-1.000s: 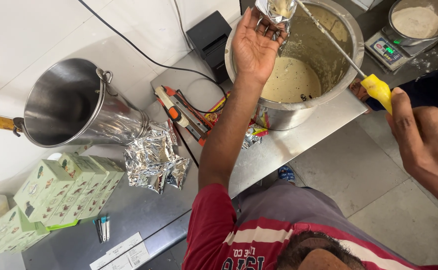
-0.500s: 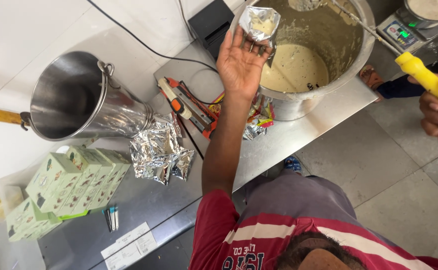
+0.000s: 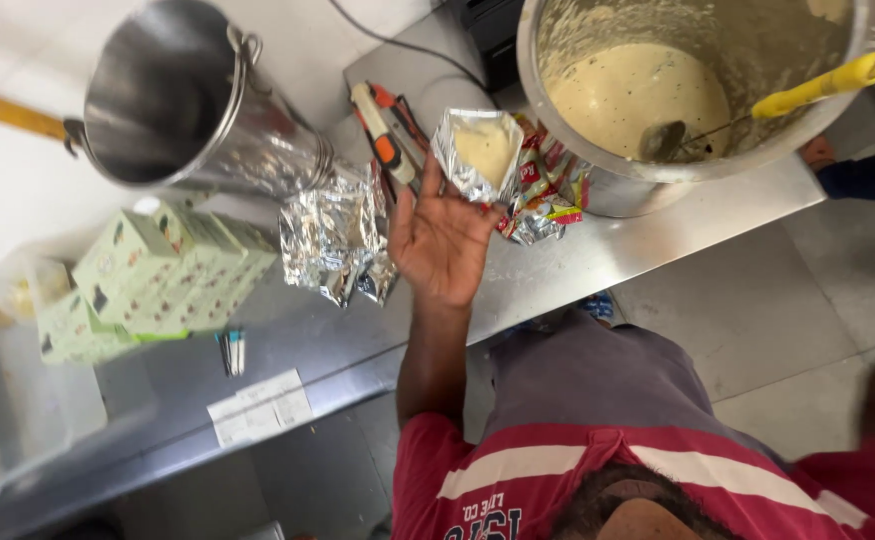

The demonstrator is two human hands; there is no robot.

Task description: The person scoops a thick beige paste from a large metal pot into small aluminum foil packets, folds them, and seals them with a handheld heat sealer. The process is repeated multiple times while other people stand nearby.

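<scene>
Your left hand [image 3: 445, 240], palm open, pinches an opened foil pouch [image 3: 480, 150] at its fingertips above the counter [image 3: 598, 250]; your right hand is out of view.

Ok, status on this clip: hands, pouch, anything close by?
Left hand raised, grip shut on foil pouch, open, paste inside. Right hand out of view. Big pot and wrappers right beside the pouch.

probably commercial kitchen: steel counter [image 3: 578, 265], batter pot [image 3: 598, 150]

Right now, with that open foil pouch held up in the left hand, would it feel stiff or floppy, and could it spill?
The foil pouch is probably floppy: its shiny walls are creased and crumpled. It likely feels light, pinched only at the left hand fingertips. Its mouth is open on pale paste, so tipping or squeezing could well spill it.
</scene>
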